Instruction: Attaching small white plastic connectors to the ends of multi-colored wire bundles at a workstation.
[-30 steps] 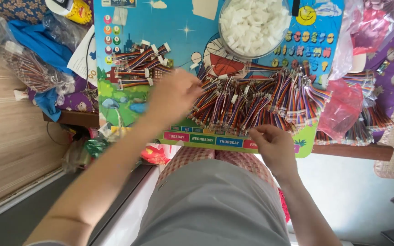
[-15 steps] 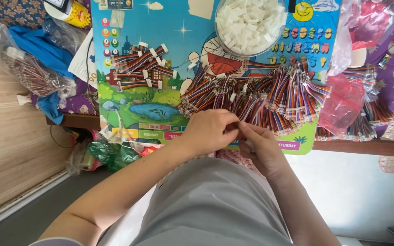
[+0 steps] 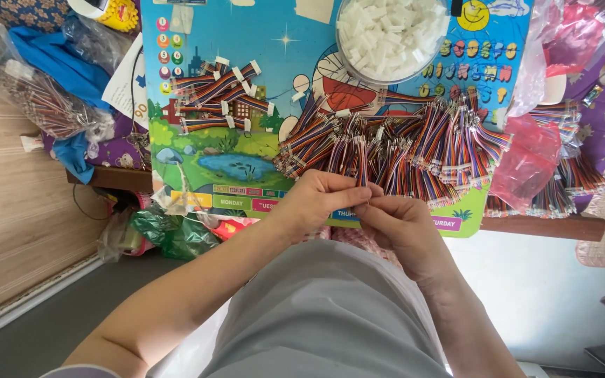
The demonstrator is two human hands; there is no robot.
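Observation:
My left hand (image 3: 320,199) and my right hand (image 3: 402,225) meet at the near edge of a colourful cartoon mat (image 3: 246,157). Together their fingertips pinch one short multicoloured ribbon wire (image 3: 365,171) that sticks up from between them. Just beyond lies a big heap of the same multicoloured wires (image 3: 400,150). A smaller group of wires with white connectors (image 3: 222,98) lies at the mat's left. A clear round bowl of white plastic connectors (image 3: 390,35) stands at the far edge.
A clear bag of wires (image 3: 43,105) and blue cloth (image 3: 57,59) lie on the left. Pink plastic bags (image 3: 526,164) and more wire bundles (image 3: 582,171) sit on the right. Green bags (image 3: 169,234) lie on the floor below the table edge (image 3: 540,225).
My left hand drew back from the heap to the mat's near edge. Both hands came together and now hold one wire between them.

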